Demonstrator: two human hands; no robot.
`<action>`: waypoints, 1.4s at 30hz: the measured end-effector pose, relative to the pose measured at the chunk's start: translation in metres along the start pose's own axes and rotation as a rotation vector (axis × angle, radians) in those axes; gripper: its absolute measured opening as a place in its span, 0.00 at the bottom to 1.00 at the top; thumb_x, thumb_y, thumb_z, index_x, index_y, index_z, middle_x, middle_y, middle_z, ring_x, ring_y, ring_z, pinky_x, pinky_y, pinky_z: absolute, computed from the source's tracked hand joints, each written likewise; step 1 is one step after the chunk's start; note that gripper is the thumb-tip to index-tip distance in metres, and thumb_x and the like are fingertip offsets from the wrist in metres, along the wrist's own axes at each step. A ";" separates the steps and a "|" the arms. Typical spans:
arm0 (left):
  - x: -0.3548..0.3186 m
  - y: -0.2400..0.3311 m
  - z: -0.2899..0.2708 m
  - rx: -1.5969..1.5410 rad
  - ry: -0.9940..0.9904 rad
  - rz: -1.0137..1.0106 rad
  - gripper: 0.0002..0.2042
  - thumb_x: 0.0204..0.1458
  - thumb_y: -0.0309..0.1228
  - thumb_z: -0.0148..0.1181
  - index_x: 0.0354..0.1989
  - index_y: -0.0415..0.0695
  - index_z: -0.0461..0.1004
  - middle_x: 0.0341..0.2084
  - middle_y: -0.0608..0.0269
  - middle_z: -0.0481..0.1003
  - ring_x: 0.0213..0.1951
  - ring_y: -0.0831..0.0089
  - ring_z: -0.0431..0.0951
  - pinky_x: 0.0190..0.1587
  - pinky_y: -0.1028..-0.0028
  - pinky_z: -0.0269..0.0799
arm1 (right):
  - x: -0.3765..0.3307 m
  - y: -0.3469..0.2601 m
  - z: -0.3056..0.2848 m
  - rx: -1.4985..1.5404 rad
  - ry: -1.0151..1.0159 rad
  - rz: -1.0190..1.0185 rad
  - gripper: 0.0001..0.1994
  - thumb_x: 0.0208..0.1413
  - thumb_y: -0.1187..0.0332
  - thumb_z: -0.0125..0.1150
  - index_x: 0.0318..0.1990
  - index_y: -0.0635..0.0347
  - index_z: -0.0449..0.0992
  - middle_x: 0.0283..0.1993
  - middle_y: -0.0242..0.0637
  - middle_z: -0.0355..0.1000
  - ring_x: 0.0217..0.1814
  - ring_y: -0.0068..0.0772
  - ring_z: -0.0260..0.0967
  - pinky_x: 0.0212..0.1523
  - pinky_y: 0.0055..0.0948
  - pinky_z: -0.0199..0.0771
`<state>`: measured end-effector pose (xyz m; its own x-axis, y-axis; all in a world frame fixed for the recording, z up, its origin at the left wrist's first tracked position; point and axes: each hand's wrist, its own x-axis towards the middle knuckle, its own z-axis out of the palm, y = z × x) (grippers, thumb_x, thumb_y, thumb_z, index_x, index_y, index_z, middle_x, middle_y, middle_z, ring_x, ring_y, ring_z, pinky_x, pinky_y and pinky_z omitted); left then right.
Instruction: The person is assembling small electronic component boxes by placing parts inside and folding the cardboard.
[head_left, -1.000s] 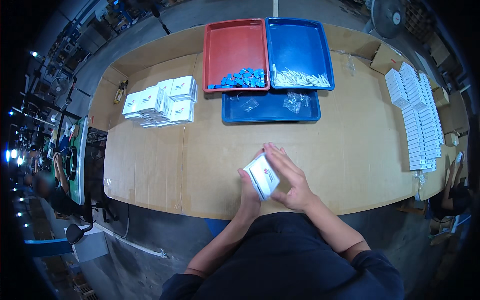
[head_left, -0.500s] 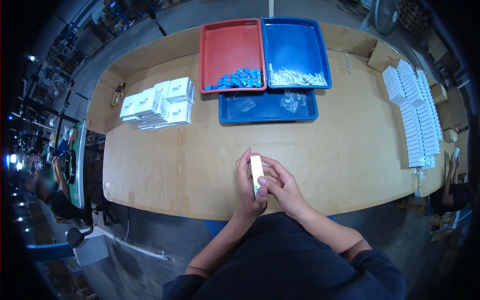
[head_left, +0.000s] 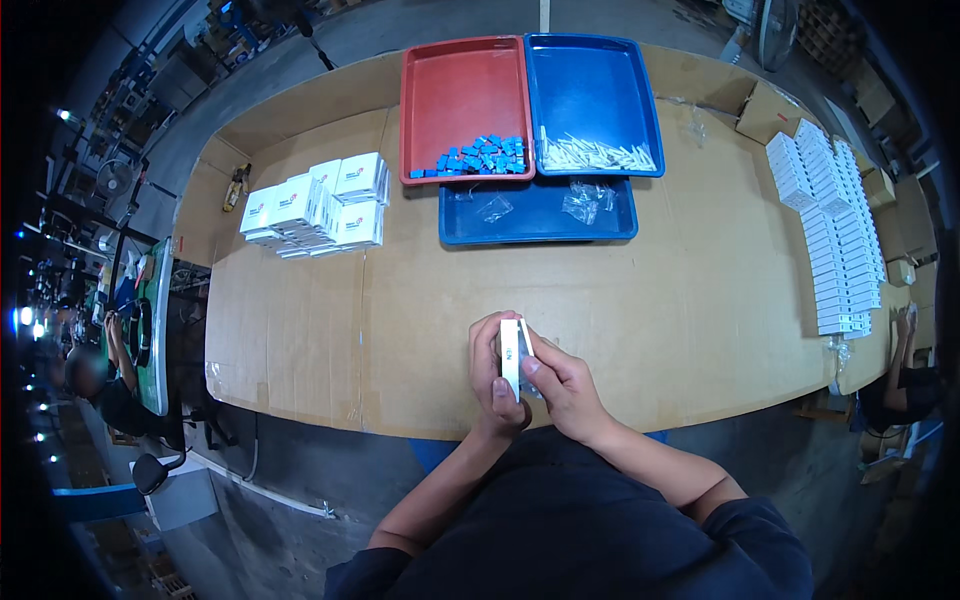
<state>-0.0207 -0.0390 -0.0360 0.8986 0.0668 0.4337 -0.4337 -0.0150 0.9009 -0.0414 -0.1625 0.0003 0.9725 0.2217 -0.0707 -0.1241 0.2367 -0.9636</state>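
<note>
A small white cardboard box is held upright over the near edge of the table, its narrow side facing up. My left hand wraps around its left side, with the thumb along the near end. On the other side, my right hand pinches a white edge that stands slightly apart from the rest of the box. A dark gap shows between the two white parts, and something clear or greyish shows near the right thumb. What lies inside cannot be made out.
Ahead stand a red tray with blue pieces, a blue tray with white sticks, and a lower blue tray with clear plastic bags. White boxes are stacked left and right. People work at both sides.
The box has turned in my hands, and a gap has opened along its right side. My right fingers have moved from across its top to the parted edge.
</note>
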 end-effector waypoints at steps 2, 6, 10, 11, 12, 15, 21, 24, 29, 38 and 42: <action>0.000 -0.002 0.002 0.002 0.011 -0.029 0.45 0.64 0.64 0.37 0.67 0.26 0.60 0.56 0.41 0.66 0.53 0.54 0.73 0.57 0.59 0.69 | 0.002 0.000 -0.002 -0.015 0.000 0.038 0.27 0.74 0.69 0.52 0.76 0.65 0.58 0.63 0.39 0.69 0.61 0.25 0.68 0.62 0.25 0.69; 0.000 -0.011 -0.001 0.203 -0.082 0.074 0.52 0.63 0.70 0.38 0.73 0.27 0.52 0.59 0.44 0.64 0.54 0.57 0.73 0.57 0.61 0.69 | 0.009 -0.002 -0.018 -0.052 -0.024 0.106 0.27 0.74 0.65 0.52 0.76 0.63 0.59 0.64 0.42 0.69 0.60 0.26 0.69 0.61 0.26 0.71; -0.011 -0.019 -0.004 -0.240 -0.076 -0.389 0.50 0.64 0.71 0.30 0.77 0.35 0.48 0.57 0.50 0.70 0.53 0.65 0.74 0.57 0.66 0.71 | 0.010 -0.017 -0.029 -0.520 -0.039 0.007 0.36 0.65 0.54 0.64 0.75 0.61 0.60 0.70 0.52 0.63 0.68 0.44 0.68 0.66 0.35 0.70; -0.011 -0.019 -0.005 -0.458 -0.051 -0.600 0.47 0.66 0.69 0.27 0.78 0.38 0.50 0.56 0.53 0.72 0.54 0.68 0.75 0.57 0.67 0.71 | 0.009 -0.024 -0.029 -0.868 -0.001 -0.194 0.40 0.60 0.51 0.69 0.74 0.61 0.61 0.72 0.54 0.61 0.71 0.51 0.65 0.68 0.38 0.69; -0.009 -0.020 -0.004 -0.540 -0.003 -0.753 0.42 0.68 0.66 0.21 0.76 0.43 0.55 0.54 0.56 0.75 0.55 0.69 0.77 0.57 0.67 0.74 | 0.012 -0.017 -0.034 -0.895 -0.053 -0.329 0.46 0.51 0.47 0.75 0.73 0.60 0.63 0.75 0.53 0.58 0.75 0.58 0.59 0.72 0.50 0.64; 0.005 0.009 0.003 -0.653 -0.146 -1.075 0.43 0.66 0.69 0.20 0.71 0.46 0.61 0.59 0.56 0.74 0.60 0.64 0.77 0.63 0.62 0.73 | 0.016 -0.022 -0.043 -1.027 -0.230 -0.497 0.47 0.48 0.52 0.78 0.74 0.58 0.62 0.77 0.50 0.57 0.78 0.55 0.57 0.75 0.62 0.56; -0.003 0.010 0.006 -0.708 -0.164 -1.169 0.38 0.67 0.68 0.23 0.66 0.51 0.64 0.53 0.58 0.77 0.53 0.65 0.81 0.52 0.63 0.81 | 0.020 0.001 -0.051 -0.835 -0.225 -0.628 0.47 0.42 0.51 0.81 0.70 0.63 0.67 0.68 0.51 0.69 0.70 0.56 0.68 0.72 0.65 0.59; -0.003 0.014 0.007 -0.720 -0.141 -1.166 0.36 0.68 0.67 0.25 0.65 0.51 0.65 0.51 0.59 0.77 0.50 0.66 0.82 0.49 0.63 0.82 | 0.020 0.001 -0.047 -0.751 -0.196 -0.651 0.45 0.41 0.54 0.82 0.67 0.66 0.70 0.66 0.53 0.71 0.66 0.57 0.71 0.70 0.57 0.65; -0.002 0.010 0.004 -0.742 -0.172 -1.193 0.35 0.69 0.66 0.28 0.61 0.50 0.69 0.46 0.62 0.79 0.47 0.68 0.83 0.46 0.66 0.82 | 0.019 0.009 -0.048 -0.652 -0.184 -0.630 0.40 0.44 0.58 0.81 0.64 0.69 0.73 0.65 0.57 0.71 0.65 0.58 0.72 0.64 0.46 0.72; -0.002 0.010 0.005 -0.756 -0.159 -1.204 0.33 0.68 0.65 0.33 0.58 0.51 0.71 0.45 0.63 0.80 0.45 0.69 0.84 0.46 0.68 0.82 | 0.011 0.033 -0.050 -0.569 -0.096 -0.673 0.42 0.50 0.54 0.78 0.67 0.72 0.69 0.66 0.60 0.70 0.67 0.57 0.71 0.66 0.44 0.71; -0.002 0.004 0.004 -0.664 -0.200 -1.269 0.33 0.69 0.65 0.33 0.61 0.51 0.70 0.47 0.64 0.80 0.47 0.70 0.83 0.49 0.68 0.81 | 0.003 0.050 -0.052 -0.468 -0.020 -0.626 0.46 0.55 0.51 0.75 0.72 0.72 0.60 0.68 0.61 0.67 0.68 0.56 0.70 0.67 0.43 0.70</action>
<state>-0.0237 -0.0434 -0.0327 0.6634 -0.4563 -0.5930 0.7482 0.4081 0.5231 -0.0342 -0.1995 -0.0621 0.8295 0.1968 0.5226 0.5472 -0.0994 -0.8311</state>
